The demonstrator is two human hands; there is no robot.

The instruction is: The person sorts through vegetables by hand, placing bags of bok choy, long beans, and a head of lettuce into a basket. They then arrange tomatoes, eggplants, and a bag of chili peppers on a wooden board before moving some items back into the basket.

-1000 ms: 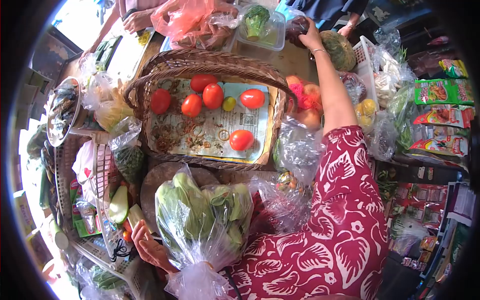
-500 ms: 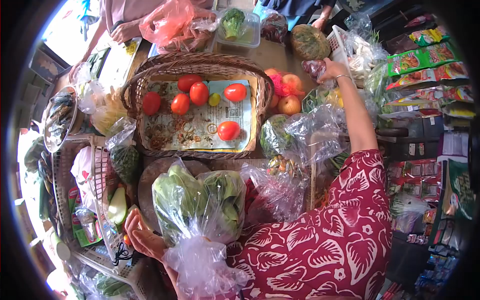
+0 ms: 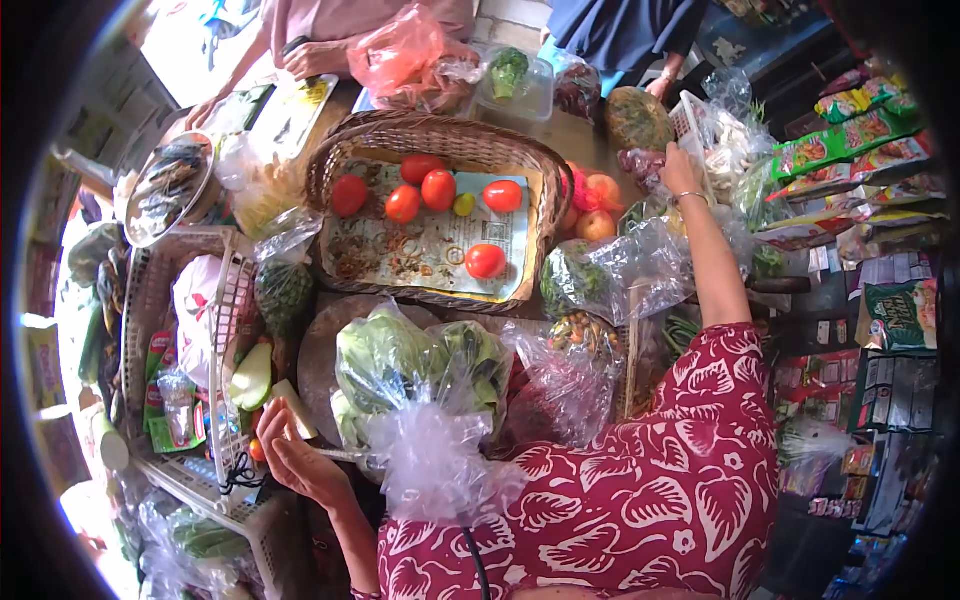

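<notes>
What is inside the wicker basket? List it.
Inside the wicker basket: six red tomatoes, one small yellow-green fruit and brown scraps on printed paper. Whatever the paper covers cannot be seen.

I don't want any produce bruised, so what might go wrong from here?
The right hand is at a small dark red bag close to the squash; a careless push might roll the squash.

The right forearm extends past loose clear plastic; it may snag and drag whatever is bagged there.

Several tomatoes lie loose in the basket; a bump could knock them together.
</notes>
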